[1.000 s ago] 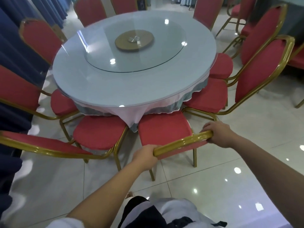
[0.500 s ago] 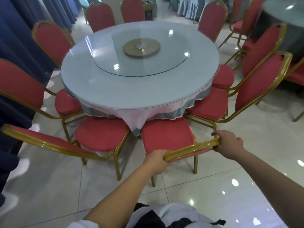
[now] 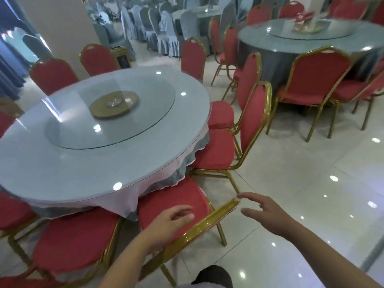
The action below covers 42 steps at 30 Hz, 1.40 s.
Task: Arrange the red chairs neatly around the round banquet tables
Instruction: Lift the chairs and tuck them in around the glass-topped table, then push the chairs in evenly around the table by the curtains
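- The nearest red chair [image 3: 172,204] is seen tucked against the round desk [image 3: 99,129], its seat partly under the tablecloth [image 3: 128,202].
- Its gold back rail [image 3: 207,222] is held by neither hand.
- The left hand [image 3: 170,221] is spread loosely just above the rail.
- The right hand [image 3: 268,215] is opened, fingertips [image 3: 241,196] near the rail's end.
- More red chairs [image 3: 239,138] are ranged around the desk.

Grey-covered chairs [image 3: 164,28] crowd the far hall beside a white pillar [image 3: 60,23]; glossy floor tiles [image 3: 311,183].
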Each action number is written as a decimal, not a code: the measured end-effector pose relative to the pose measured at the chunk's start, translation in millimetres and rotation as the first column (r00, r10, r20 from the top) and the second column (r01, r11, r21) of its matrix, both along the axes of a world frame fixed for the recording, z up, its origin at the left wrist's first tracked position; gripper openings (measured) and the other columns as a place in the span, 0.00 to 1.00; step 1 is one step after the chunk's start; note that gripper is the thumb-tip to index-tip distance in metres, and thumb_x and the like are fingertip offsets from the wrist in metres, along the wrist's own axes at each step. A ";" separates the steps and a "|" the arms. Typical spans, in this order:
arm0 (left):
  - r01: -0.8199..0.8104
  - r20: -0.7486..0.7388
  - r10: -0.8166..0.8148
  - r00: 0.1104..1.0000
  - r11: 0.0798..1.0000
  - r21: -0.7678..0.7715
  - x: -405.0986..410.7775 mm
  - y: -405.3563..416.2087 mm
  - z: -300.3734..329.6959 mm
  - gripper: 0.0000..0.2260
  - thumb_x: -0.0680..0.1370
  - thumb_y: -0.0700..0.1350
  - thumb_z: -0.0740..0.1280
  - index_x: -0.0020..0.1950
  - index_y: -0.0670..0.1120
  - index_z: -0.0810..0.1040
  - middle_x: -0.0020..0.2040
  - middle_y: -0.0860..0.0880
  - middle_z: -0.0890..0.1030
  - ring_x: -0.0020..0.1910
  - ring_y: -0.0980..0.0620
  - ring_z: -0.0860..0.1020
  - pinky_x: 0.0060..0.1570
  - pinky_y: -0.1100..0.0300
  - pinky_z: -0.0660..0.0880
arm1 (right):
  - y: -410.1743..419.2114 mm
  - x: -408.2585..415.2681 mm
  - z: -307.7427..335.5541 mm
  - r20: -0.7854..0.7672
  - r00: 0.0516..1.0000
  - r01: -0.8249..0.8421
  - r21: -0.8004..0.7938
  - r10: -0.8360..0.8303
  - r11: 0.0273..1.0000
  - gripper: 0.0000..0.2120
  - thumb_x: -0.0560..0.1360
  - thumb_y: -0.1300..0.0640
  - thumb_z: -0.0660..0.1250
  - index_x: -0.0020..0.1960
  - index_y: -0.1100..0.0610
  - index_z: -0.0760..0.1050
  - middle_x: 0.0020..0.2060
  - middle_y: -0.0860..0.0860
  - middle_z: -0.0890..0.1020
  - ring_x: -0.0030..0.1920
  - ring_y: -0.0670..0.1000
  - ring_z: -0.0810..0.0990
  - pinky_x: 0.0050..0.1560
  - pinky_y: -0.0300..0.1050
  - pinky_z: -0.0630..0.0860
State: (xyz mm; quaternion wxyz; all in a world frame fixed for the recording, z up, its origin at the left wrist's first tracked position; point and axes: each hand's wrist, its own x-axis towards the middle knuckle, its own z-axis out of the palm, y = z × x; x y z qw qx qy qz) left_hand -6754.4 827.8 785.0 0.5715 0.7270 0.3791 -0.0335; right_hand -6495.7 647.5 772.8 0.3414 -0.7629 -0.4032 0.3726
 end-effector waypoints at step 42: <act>-0.430 0.047 0.431 0.901 0.873 0.228 886.3 264.3 28.6 0.19 0.73 0.49 0.72 0.62 0.62 0.77 0.62 0.61 0.78 0.63 0.60 0.76 0.65 0.56 0.73 | 302.7 885.5 8.5 -0.150 0.989 -0.016 0.024 0.020 1.000 0.15 0.75 0.46 0.70 0.61 0.40 0.75 0.56 0.39 0.79 0.55 0.38 0.78 0.58 0.39 0.75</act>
